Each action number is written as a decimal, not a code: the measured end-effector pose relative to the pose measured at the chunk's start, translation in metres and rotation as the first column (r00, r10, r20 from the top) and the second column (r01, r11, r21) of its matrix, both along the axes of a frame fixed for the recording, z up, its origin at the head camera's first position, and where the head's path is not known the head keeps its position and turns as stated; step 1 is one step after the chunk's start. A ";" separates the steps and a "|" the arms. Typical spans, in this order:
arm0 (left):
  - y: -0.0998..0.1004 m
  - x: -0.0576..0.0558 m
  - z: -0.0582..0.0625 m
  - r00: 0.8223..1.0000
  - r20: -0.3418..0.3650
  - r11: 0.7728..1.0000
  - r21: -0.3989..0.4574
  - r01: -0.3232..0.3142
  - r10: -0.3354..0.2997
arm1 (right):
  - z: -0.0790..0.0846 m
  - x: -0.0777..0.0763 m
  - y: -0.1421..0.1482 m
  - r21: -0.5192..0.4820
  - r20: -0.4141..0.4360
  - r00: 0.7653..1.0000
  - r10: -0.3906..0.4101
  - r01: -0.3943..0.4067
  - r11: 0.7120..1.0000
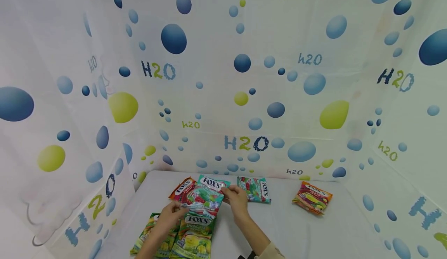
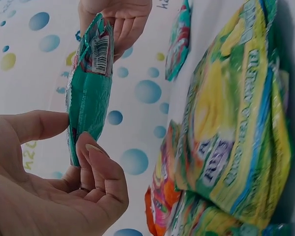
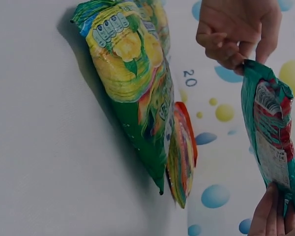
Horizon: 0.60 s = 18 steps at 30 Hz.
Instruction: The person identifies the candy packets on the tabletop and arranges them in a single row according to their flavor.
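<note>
Fingers of the left hand [image 1: 171, 213] pinch the lower left edge of a teal packet [image 1: 205, 197], those of the right hand [image 1: 236, 200] its upper right edge; held so by its rims above the bench [image 1: 272, 232], it could, I judge, twist or drop should one pinch slacken, the wrap looking slick; lowered carelessly, it might nudge the green-and-yellow packets [image 1: 193, 235] or the red packet [image 1: 182, 190] close by; from where I stand its front reads FOX'S over printed fruit, the film glossy and creased, a barcode [image 2: 100, 55] on the back; farther out lie a second teal packet [image 1: 253, 189] and, well apart, an orange packet [image 1: 312, 198].
</note>
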<state>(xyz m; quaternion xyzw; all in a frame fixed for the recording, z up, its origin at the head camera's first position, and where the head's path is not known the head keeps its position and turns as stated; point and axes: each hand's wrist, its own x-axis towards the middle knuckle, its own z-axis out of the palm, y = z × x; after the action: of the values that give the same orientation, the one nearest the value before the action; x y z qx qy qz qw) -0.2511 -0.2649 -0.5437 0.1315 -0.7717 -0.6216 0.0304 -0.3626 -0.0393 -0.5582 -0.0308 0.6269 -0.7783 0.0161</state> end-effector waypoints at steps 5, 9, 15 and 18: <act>0.009 0.004 -0.004 0.999 0.002 0.999 0.014 0.035 -0.035 | -0.001 0.001 0.008 0.017 0.009 1.000 -0.016 0.016 1.000; 0.016 0.008 -0.005 0.998 0.019 0.997 0.047 0.059 -0.060 | -0.003 0.003 0.016 0.022 0.015 1.000 -0.020 0.020 1.000; 0.028 0.016 -0.008 0.994 0.016 0.993 0.049 0.111 -0.112 | -0.005 0.008 0.030 0.037 0.036 0.998 -0.044 0.043 0.998; 0.035 0.020 -0.011 0.990 0.008 0.989 0.031 0.142 -0.143 | -0.008 0.011 0.036 0.060 0.046 0.997 -0.055 0.052 0.997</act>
<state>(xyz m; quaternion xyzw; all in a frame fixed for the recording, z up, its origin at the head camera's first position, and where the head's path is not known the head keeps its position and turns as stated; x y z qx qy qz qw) -0.2315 -0.2300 -0.5552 0.0797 -0.7699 -0.6329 -0.0201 -0.3520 -0.0032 -0.5665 0.0049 0.6496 -0.7602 0.0111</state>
